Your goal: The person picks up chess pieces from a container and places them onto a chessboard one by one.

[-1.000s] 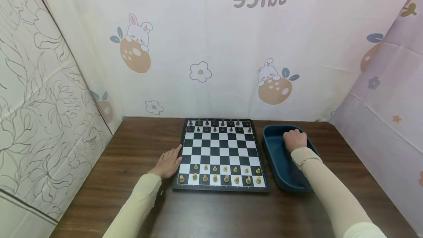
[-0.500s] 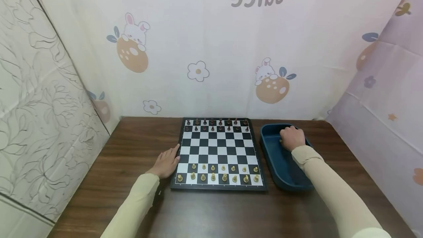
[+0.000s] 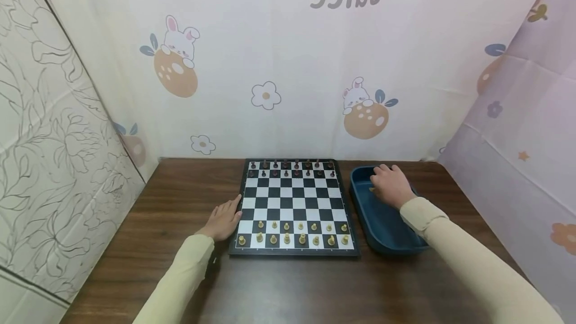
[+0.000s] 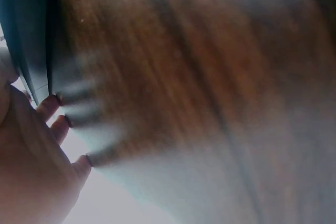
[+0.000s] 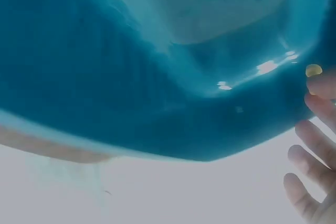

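Note:
A chessboard lies on the table, with dark red chess pieces in two rows at the far side and gold ones in two rows at the near side. Against its left edge rests my left hand, fingers extended; the left wrist view shows the fingertips by the board's side. My right hand is over the far part of a blue tray. Between its thumb and forefinger it pinches a small gold chess piece, mostly covered by the fingers.
The brown wooden table extends in front of the board and to both sides. A printed cloth hangs right behind the table's far edge. More cloth stands close on the left and right.
My right hand has lifted from deep in the tray toward its far left, and the gold chess piece has come into sight at its fingertips. The left hand stays at the board's edge.

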A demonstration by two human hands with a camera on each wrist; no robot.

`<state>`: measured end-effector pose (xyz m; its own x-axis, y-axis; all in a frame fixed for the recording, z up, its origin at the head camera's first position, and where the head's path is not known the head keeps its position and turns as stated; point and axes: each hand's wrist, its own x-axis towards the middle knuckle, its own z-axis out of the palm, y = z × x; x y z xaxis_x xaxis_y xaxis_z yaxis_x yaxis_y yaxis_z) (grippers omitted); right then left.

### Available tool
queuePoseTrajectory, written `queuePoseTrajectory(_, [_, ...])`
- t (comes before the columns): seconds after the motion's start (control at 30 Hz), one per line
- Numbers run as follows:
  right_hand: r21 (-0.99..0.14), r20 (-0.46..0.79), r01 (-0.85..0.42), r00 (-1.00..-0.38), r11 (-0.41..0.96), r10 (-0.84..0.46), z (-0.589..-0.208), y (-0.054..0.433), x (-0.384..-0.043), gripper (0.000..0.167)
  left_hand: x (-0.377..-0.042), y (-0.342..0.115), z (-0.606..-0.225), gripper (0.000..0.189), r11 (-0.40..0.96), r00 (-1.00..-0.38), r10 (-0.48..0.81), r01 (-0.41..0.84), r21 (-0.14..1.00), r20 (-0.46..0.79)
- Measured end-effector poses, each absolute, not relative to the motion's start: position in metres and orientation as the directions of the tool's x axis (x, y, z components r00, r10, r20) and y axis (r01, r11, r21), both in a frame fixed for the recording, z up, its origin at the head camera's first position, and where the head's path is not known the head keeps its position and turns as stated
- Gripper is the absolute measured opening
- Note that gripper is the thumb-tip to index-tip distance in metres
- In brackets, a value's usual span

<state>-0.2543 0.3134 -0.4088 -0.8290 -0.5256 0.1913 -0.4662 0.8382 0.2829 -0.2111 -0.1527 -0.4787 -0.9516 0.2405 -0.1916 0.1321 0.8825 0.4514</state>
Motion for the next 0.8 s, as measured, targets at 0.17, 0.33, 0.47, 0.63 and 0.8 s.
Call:
queuePoseTrajectory(0.17, [0.297, 0.219, -0.51, -0.787, 0.808, -0.577, -0.393, 0.291, -0.249, 0.008, -0.211, -0.156, -0.478, 0.057, 0.884, -0.952, 0.234, 0.126, 0.449, -0.195])
queuePoseTrajectory(0.33, [0.327, 0.201, -0.523, -0.775, 0.787, -0.599, -0.375, 0.261, -0.245, 0.007, -0.212, -0.158, -0.477, 0.057, 0.884, -0.953, 0.233, 0.126, 0.451, -0.191])
queuePoseTrajectory(0.47, [0.354, 0.167, -0.538, -0.768, 0.765, -0.618, -0.368, 0.232, -0.244, 0.008, -0.212, -0.159, -0.477, 0.057, 0.885, -0.955, 0.233, 0.129, 0.446, -0.185])
queuePoseTrajectory(0.63, [0.389, 0.13, -0.588, -0.727, 0.71, -0.674, -0.368, 0.194, -0.241, 0.016, -0.211, -0.157, -0.478, 0.056, 0.876, -0.953, 0.249, 0.146, 0.459, -0.171])
queuePoseTrajectory(0.8, [0.402, 0.101, -0.667, -0.648, 0.627, -0.755, -0.37, 0.154, -0.235, 0.017, -0.211, -0.154, -0.482, 0.056, 0.878, -0.952, 0.253, 0.152, 0.454, -0.17])
